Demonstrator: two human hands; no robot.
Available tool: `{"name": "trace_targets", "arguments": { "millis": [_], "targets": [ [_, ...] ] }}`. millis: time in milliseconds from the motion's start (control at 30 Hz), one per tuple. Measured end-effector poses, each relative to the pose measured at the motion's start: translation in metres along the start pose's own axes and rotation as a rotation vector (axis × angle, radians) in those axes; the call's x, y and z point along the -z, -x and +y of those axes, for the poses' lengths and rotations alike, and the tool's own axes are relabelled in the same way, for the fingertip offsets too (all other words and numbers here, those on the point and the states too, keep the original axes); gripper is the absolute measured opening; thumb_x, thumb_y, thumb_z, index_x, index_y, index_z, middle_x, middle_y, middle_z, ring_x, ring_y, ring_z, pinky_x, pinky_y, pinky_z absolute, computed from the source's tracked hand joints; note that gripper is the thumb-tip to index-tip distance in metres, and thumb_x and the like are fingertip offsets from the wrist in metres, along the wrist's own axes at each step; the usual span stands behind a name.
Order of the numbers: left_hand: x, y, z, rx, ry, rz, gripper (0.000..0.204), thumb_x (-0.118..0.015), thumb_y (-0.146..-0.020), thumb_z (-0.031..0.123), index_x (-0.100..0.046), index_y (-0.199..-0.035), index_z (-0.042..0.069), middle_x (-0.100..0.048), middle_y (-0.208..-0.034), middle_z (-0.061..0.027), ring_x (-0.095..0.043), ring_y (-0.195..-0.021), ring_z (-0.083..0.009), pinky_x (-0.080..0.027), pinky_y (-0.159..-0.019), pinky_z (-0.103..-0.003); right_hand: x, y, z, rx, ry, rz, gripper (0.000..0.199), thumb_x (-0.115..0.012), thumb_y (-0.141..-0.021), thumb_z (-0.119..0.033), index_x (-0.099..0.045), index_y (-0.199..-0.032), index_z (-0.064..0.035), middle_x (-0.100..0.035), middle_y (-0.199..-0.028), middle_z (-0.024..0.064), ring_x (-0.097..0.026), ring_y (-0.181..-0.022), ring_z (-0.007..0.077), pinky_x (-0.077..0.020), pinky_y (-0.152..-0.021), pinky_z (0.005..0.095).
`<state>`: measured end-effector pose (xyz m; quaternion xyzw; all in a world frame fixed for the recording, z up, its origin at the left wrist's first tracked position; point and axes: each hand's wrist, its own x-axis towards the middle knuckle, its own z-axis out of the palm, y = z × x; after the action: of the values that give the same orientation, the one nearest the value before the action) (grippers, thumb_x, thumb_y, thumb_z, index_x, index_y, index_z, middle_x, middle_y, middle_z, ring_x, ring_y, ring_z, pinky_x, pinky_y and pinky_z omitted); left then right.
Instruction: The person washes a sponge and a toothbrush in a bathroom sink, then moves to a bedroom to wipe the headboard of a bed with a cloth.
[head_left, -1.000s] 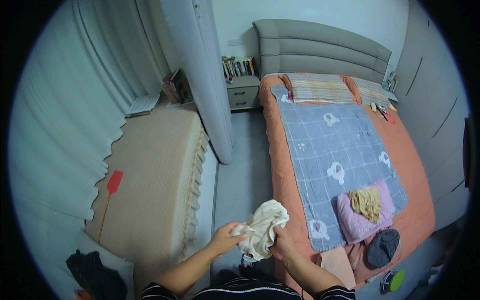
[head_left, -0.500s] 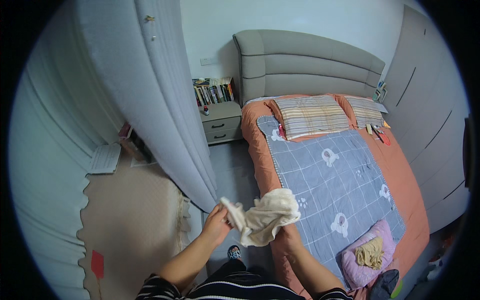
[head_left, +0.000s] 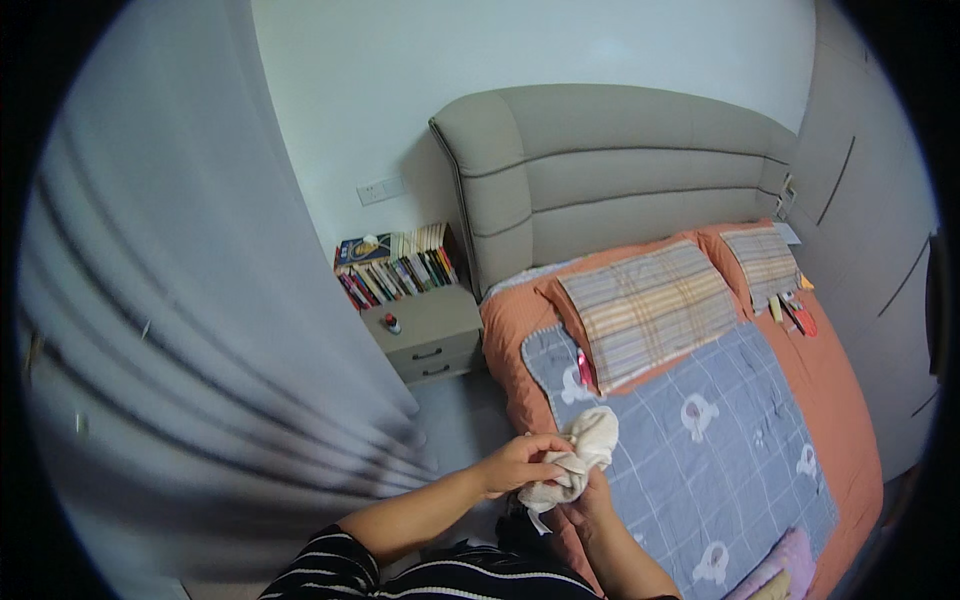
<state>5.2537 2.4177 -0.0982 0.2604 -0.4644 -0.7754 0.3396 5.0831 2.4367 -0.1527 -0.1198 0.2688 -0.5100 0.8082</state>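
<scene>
A crumpled off-white cloth [head_left: 597,430], possibly a towel, is bunched between my two hands in front of my body, above the near left edge of the bed. My left hand [head_left: 518,464] grips it from the left, its fingers curled over the folds. From below and the right, my right hand [head_left: 592,500] holds the same cloth, with part of its fingers hidden behind it. One end of the bundle sticks up past the right hand, and a small pale strip dangles beneath.
The bed carries a grey checked blanket [head_left: 735,475] and striped pillows [head_left: 650,315]. Left of it stands a nightstand [head_left: 435,312] with books [head_left: 405,275] and a small bottle [head_left: 391,323]. A grey curtain [head_left: 215,300] hangs close on my left. Small items [head_left: 795,315] lie by the far pillow.
My view has moved forward toward the headboard and the curtain. Both hands have come together, and the cloth, spread wider before, is now gathered into a tighter bundle.
</scene>
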Motion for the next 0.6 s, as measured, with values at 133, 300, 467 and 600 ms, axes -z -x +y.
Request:
{"name": "trace_targets", "arguments": {
  "millis": [133,300,467,600],
  "targets": [
    [0.105,-0.030,0.082,-0.042,-0.153,0.091,0.032,-0.061,-0.088,0.006,-0.052,-0.119,0.001,-0.056,-0.116,-0.0065,-0.054,-0.107,-0.0133,-0.045,-0.091,-0.029,-0.091,-0.114,-0.032,0.082,0.235,0.037,0.040,-0.055,-0.079,-0.001,-0.051,-0.118,0.0048,-0.062,-0.103,0.0129,-0.064,-0.087,0.0240,-0.0536,-0.076,0.0346],
    [0.264,-0.081,0.167,-0.213,-0.513,0.567,0.025,-0.061,-0.088,0.006,-0.055,-0.111,0.003,-0.062,-0.104,-0.0045,-0.058,-0.094,-0.0107,-0.047,-0.083,-0.027,-0.148,-0.294,-0.065,0.410,0.620,0.024,0.031,-0.061,-0.075,-0.001,-0.060,-0.106,0.0016,-0.065,-0.096,0.0065,-0.062,-0.084,0.0176,-0.0497,-0.073,0.0307],
    [0.396,-0.145,0.292,-0.552,-0.909,0.960,0.043,-0.068,-0.082,0.013,-0.050,-0.118,0.001,-0.057,-0.112,-0.0106,-0.057,-0.102,-0.0199,-0.045,-0.087,-0.032,-0.247,-0.469,-0.118,0.829,0.822,-0.028,0.043,-0.065,-0.070,-0.002,-0.057,-0.112,-0.0013,-0.061,-0.109,0.0093,-0.060,-0.098,0.0208,-0.0474,-0.085,0.0328],
    [0.461,-0.211,0.401,-0.959,-1.369,1.090,0.055,-0.066,-0.079,0.013,-0.041,-0.126,0.000,-0.042,-0.131,-0.0210,-0.040,-0.123,-0.0369,-0.031,-0.105,-0.045,-0.347,-0.585,-0.168,1.264,1.061,-0.052,0.052,-0.067,-0.068,-0.005,-0.053,-0.118,-0.0013,-0.050,-0.126,0.0162,-0.047,-0.118,0.0310,-0.0350,-0.102,0.0376]
  ]
}}
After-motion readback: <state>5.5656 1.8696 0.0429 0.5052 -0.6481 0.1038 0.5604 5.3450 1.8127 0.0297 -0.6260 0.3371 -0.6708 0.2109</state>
